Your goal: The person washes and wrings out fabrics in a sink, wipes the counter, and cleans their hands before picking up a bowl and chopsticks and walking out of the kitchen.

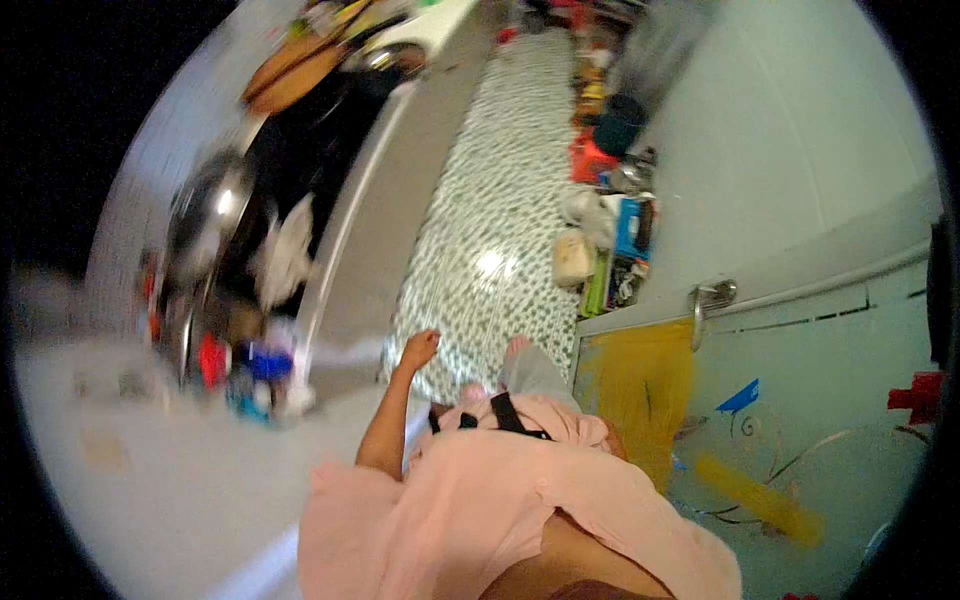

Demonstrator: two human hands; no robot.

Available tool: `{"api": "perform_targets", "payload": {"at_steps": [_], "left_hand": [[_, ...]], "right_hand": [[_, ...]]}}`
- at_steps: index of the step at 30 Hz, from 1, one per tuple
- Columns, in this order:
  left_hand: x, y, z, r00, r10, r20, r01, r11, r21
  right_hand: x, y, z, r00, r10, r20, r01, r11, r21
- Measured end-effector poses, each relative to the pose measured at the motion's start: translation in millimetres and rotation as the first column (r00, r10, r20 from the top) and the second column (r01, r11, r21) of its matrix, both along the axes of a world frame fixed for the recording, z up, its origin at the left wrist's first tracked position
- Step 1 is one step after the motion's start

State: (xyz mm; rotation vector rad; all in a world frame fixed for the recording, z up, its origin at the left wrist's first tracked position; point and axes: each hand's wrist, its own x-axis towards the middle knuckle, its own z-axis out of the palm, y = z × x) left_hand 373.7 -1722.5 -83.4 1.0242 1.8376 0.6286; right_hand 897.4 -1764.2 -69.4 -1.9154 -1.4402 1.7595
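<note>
My left hand (421,348) hangs low in front of me, over the patterned floor (480,200). Its fingers are curled together, and whether anything small is in them is too blurred to tell. Nearest to it on the left is the pale side of the counter (350,240). My right hand is hidden beside my body; only a bit of that arm shows past the pink top (480,490). A black strap (510,415) crosses the cloth at my waist.
Left, the counter carries a metal pan (215,205), a wooden board (295,75), a white cloth (288,255) and blurred colourful items. Right, boxes, a red item (590,158) and a cream container (573,258) line the wall, near a door with a metal handle (698,310).
</note>
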Motion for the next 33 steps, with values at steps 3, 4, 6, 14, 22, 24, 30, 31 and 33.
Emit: {"api": "perform_targets", "payload": {"at_steps": [3, 4, 6, 14, 22, 24, 30, 31, 33], "left_hand": [[-19, 62, -30, 0.984, -0.153, -0.097, 0.155, 0.988, 0.019], [-21, 95, -26, 0.993, -0.109, -0.052, 0.107, 0.994, -0.029], [-35, 112, -49, 0.997, -0.067, 0.029, 0.069, 0.992, -0.106], [-109, 175, -119, 0.985, -0.103, 0.141, 0.150, 0.913, -0.378], [-106, 499, 119, 0.977, -0.211, 0.016, 0.203, 0.957, 0.207], [-97, 577, 137, 0.958, -0.280, 0.066, 0.243, 0.911, 0.333], [-81, 767, 245, 0.885, -0.434, -0.169, 0.378, 0.457, 0.805], [-87, 790, 245, 0.902, -0.351, -0.250, 0.405, 0.491, 0.772], [-95, 841, 248, 0.920, -0.314, -0.234, 0.378, 0.558, 0.739]], "right_hand": [[-21, 62, -27, 0.999, -0.033, 0.032, 0.033, 0.999, 0.009], [-30, 89, -38, 0.999, -0.032, 0.043, 0.031, 0.999, 0.019], [-45, 145, -53, 0.998, -0.013, 0.066, 0.010, 0.998, 0.059], [-119, 529, -79, 0.997, -0.018, -0.079, 0.058, 0.838, 0.543], [-273, 777, 9, 0.879, 0.414, -0.238, -0.317, 0.878, 0.358], [-321, 830, 13, 0.768, 0.626, -0.135, -0.550, 0.753, 0.362], [-470, 899, 80, 0.670, 0.541, -0.507, -0.327, 0.829, 0.453], [-486, 918, 83, 0.641, 0.511, -0.573, -0.238, 0.842, 0.485], [-491, 969, 81, 0.749, 0.540, -0.385, -0.201, 0.738, 0.644]]}}
